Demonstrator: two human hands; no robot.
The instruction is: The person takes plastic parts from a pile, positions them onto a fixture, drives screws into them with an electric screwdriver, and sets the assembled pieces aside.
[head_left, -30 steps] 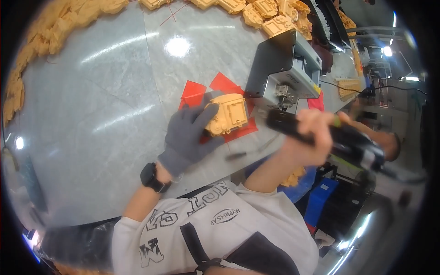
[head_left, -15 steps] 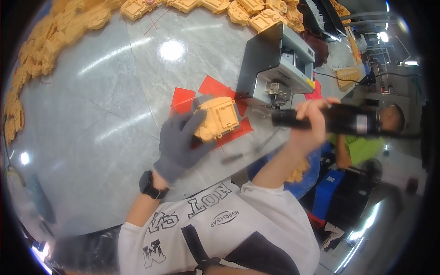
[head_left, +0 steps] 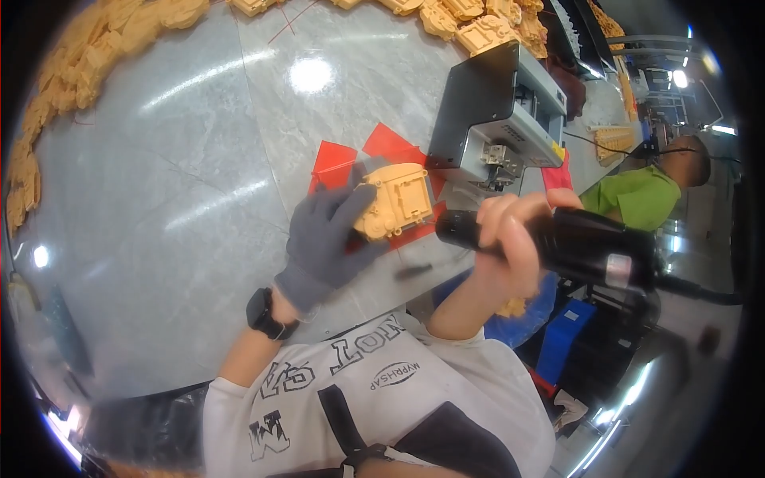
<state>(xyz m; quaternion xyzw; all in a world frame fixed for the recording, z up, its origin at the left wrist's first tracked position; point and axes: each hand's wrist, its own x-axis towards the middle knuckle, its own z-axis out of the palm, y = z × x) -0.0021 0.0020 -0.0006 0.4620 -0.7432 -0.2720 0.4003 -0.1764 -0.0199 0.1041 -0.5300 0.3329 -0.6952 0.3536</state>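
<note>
My left hand [head_left: 323,243], in a grey glove, grips a yellow-orange plastic housing [head_left: 397,201] by its left side. The housing lies over a grey block among red sheets [head_left: 335,162] on the grey table [head_left: 191,175]. Bare fingers of my right hand [head_left: 514,243] are wrapped round a black cylindrical power tool [head_left: 602,248] with a cable at its rear. The tool is nearly level, its front end close to the right side of the housing; whether a bit touches the housing is too small to tell.
A grey and black machine [head_left: 502,119] stands right of the housing. Yellow-orange parts [head_left: 88,60] are heaped along the table's far and left edges. A small dark-handled tool [head_left: 414,272] lies near the front edge. A person in green [head_left: 637,195] is at the right.
The black tool first swung level and drew slightly away, then came back left toward the housing with my right hand. My left hand keeps its hold. The person in green shows more fully.
</note>
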